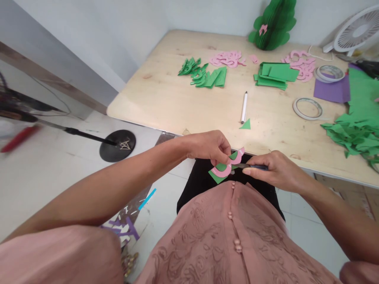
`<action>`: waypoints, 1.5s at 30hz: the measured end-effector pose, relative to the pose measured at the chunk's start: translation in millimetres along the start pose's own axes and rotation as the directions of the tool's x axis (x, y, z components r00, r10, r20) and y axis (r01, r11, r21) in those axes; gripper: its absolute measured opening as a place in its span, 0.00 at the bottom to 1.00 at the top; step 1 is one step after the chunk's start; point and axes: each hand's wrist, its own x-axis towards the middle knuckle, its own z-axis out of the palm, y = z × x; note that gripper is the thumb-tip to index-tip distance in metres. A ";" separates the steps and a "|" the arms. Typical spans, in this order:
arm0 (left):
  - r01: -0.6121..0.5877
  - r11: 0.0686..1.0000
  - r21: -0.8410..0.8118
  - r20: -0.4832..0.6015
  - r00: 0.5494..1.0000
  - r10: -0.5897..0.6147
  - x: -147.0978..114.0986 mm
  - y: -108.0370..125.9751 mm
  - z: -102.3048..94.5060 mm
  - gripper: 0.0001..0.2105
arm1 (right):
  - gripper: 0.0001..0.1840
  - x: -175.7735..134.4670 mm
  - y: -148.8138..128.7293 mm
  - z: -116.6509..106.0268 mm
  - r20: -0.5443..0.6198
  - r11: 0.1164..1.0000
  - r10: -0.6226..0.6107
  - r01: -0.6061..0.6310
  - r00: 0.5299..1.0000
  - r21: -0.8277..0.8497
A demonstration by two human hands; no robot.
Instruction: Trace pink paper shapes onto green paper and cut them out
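Over my lap, my left hand (211, 148) pinches a pink curved paper cutout (223, 172) together with a piece of green paper (217, 178) behind it. My right hand (271, 169) is closed round the dark handles of a pair of scissors (259, 167). The scissor blades point left and reach the papers beside my left fingertips; how far they are apart is hard to see. On the table just beyond lie a white marker pen (244, 107) and a small green paper triangle (245, 124).
Green cutouts (201, 75), pink cutouts (227, 58) and a green paper stack (274, 74) lie on the table (160, 94). Tape rolls (308, 109), green scraps (355, 134) and a white fan (355, 31) are at right. A green honeycomb paper tree (274, 25) stands at the back.
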 end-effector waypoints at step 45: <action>-0.130 0.932 -0.338 -0.192 0.979 0.067 -6.1 -25.7 2.9 0.08 | 0.10 14.8 -22.8 39.4 -0.404 0.795 0.239 0.061 0.883 0.604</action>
